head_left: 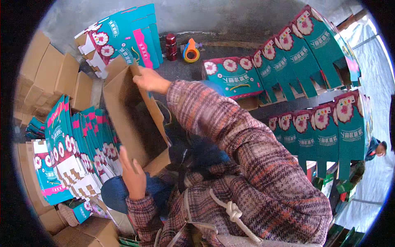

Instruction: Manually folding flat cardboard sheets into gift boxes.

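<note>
Tilted over my lap is an open cardboard box (123, 117), its bare brown inside facing up and part of its interior in shadow. My right hand (149, 79) is closed on the far edge of this box, thumb and fingers bent over the rim. Beside the box's near left side, my left hand (133, 175) is open with its fingers stretched upward; whether the fingertips touch the cardboard I cannot tell. A cord handle shows at the box's right side. Behind the box stands a stack of flattened teal cartons (123, 35).
Folded teal cartons (88, 136) lean in rows at the left, beside brown boxes (61, 74). Made-up teal boxes (284, 57) line the right, with a second row (325, 129) nearer. A red flask (170, 47) and a tape roll (191, 52) stand far back. Another person (375, 149) is at far right.
</note>
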`<state>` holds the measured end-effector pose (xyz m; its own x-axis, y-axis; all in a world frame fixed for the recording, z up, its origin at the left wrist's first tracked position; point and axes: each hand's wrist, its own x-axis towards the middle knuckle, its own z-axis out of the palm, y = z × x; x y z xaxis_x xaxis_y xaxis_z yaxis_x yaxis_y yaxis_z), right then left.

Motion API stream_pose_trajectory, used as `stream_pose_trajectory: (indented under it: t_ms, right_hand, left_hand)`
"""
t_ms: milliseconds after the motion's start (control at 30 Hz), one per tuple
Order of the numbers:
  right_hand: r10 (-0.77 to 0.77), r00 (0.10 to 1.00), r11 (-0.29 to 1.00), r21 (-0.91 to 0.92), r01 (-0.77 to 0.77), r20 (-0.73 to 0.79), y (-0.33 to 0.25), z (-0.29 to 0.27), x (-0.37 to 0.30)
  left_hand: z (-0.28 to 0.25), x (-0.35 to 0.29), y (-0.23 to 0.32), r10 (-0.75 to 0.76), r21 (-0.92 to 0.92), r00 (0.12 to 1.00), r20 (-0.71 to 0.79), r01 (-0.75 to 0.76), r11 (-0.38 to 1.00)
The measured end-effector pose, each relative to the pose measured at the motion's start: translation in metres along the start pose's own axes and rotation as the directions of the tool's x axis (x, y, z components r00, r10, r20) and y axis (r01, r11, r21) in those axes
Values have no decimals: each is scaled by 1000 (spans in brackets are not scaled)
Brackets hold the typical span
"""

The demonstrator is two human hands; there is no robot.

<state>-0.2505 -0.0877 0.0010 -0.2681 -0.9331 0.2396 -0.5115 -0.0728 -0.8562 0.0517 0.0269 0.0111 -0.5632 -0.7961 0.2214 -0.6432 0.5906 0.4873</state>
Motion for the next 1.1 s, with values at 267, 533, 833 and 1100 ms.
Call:
stream_pose_trajectory:
  t_ms: [267, 533, 833, 1100]
  right_hand:
    - [24, 996, 988, -151, -12, 81, 41, 27, 1]
    - [120, 986, 984, -148, -103, 113, 26, 27, -8]
    - [150, 989, 985, -91, -149, 4, 38, 25, -5]
    - [157, 986, 986, -53, -160, -50, 36, 25, 1]
  left_hand:
    - [15, 22, -6, 168, 76, 958, 232, -190, 979]
    - [10, 20, -8, 154, 10, 957, 246, -162, 987]
    - [15, 12, -15, 195, -18, 962, 193, -195, 981]
    - [12, 3, -11, 199, -95, 967, 157, -186, 978]
